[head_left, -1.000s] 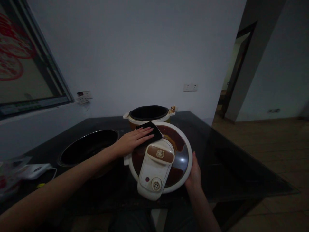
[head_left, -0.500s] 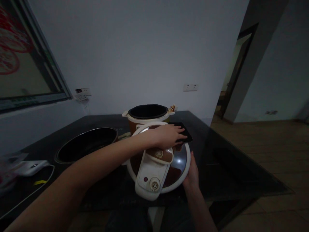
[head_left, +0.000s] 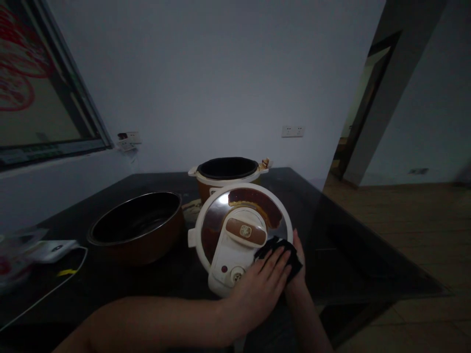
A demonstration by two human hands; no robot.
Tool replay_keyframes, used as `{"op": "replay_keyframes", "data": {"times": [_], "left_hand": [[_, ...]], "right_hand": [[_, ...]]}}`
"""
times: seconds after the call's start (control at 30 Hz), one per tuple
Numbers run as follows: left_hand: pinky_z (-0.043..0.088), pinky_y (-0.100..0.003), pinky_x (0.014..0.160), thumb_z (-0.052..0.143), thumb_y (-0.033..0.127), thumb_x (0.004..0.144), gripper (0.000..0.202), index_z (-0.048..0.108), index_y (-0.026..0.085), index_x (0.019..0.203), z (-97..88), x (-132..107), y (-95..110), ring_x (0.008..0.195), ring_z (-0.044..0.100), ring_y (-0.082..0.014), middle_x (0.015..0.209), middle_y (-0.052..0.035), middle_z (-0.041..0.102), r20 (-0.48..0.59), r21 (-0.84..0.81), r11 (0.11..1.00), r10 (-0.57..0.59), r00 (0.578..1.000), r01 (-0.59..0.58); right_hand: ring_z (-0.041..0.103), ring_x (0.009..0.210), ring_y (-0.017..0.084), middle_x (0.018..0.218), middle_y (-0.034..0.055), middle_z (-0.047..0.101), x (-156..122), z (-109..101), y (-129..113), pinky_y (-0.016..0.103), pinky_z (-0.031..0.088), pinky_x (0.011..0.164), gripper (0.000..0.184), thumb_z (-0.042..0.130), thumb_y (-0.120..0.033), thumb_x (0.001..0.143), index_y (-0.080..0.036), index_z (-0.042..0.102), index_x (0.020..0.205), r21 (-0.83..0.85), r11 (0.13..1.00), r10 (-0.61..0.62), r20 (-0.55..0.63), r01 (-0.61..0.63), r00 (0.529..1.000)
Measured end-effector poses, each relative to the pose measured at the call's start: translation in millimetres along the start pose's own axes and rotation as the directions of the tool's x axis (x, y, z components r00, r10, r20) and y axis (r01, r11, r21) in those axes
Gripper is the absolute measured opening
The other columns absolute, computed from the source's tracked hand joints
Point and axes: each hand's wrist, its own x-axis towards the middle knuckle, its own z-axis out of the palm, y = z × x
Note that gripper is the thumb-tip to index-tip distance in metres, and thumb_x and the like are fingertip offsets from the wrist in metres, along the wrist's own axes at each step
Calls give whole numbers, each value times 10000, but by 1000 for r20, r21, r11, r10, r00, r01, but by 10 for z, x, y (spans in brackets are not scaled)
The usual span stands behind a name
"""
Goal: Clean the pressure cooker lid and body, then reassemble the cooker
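Note:
A round pressure cooker lid with a white rim, a brown and shiny face and a brown-topped handle stands tilted toward me. My left hand presses a black cloth onto the lid's lower right, fingers laid over the fabric. At the right edge, my right hand grips the rim; part of it is hidden behind lid and cloth. Just behind stands the brown and white cooker body with its dark opening uncovered. Dark yellowish-edged patches show across the lid's upper face.
On the left of the black table sits a brown round pot. Farther left lie a white device, a pale cable and a plastic bag. A wall with sockets rises behind the table.
My left hand has moved with the black cloth from the lid's upper right down to its lower right, uncovering the handle and upper face. My right hand stays on the rim.

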Motion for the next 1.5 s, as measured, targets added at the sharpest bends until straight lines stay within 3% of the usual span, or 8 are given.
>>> {"op": "replay_keyframes", "data": {"times": [0.27, 0.57, 0.73, 0.9, 1.17, 1.3, 1.4, 1.5], "left_hand": [[421, -245, 937, 323, 212, 977, 403, 558, 88, 1281, -68, -592, 111, 1281, 478, -144, 1437, -55, 496, 113, -221, 975, 62, 992, -36], [369, -270, 1074, 419, 152, 943, 374, 511, 135, 1305, -324, -1114, -247, 1261, 521, -161, 1392, -49, 528, 216, -501, 865, 153, 964, -25], [317, -303, 1123, 512, 136, 878, 463, 499, 223, 1333, -365, -1443, -422, 1283, 502, -166, 1378, -46, 544, 254, -705, 685, 3, 967, 183], [371, -408, 1094, 532, 77, 790, 627, 474, 303, 1373, -161, -1707, -469, 1301, 480, -226, 1424, -54, 483, 416, -680, 559, -237, 878, 474], [309, -488, 1121, 446, 166, 869, 470, 539, 224, 1326, 283, -1526, -704, 1341, 419, -241, 1448, -107, 450, 610, -410, 562, -417, 673, 719], [231, -523, 1147, 411, 155, 869, 469, 541, 175, 1319, 354, -1400, -873, 1370, 372, -250, 1445, -120, 454, 606, -365, 548, -474, 639, 752], [202, -534, 1152, 461, 130, 795, 606, 444, 165, 1399, 312, -1345, -943, 1392, 331, -267, 1484, -118, 392, 605, -496, 399, -478, 637, 771], [265, -499, 1139, 581, 288, 788, 643, 436, 192, 1407, 197, -1232, -971, 1367, 382, -296, 1480, -106, 409, 649, -635, 102, -467, 600, 766]], "right_hand": [[714, 871, 243, 908, 57, 761, -27, 287, 60, 407, 523, 902, 466, 588, -577, 781, -184, 716, 997, -25, 999, 30, -81, -32, 996], [711, 854, 205, 931, 25, 760, -4, 263, 90, 388, 522, 910, 420, 594, -532, 801, -203, 697, 1040, -62, 994, -101, -174, 92, 980], [714, 806, 201, 902, 25, 761, 1, 257, 27, 392, 536, 888, 402, 613, -502, 801, -197, 692, 1051, -67, 989, -140, -189, 130, 972], [713, 836, 200, 895, 8, 760, -2, 191, -76, 394, 523, 914, 371, 608, -500, 805, -213, 699, 1023, -80, 980, -197, -224, 183, 955], [697, 940, 237, 911, 30, 759, -2, 61, -153, 436, 483, 966, 416, 622, -546, 772, -211, 705, 1005, -91, 978, -199, -170, 186, 965], [691, 956, 244, 930, 37, 756, 9, 1, -173, 439, 485, 959, 412, 604, -556, 782, -216, 710, 989, -111, 974, -214, -168, 198, 962], [697, 929, 231, 918, 24, 757, 7, -15, -181, 425, 492, 946, 396, 599, -553, 789, -227, 709, 985, -119, 970, -232, -182, 213, 956], [706, 874, 218, 903, 13, 759, -10, 12, -192, 410, 505, 926, 386, 597, -542, 795, -231, 705, 996, -102, 973, -221, -180, 205, 958]]}}
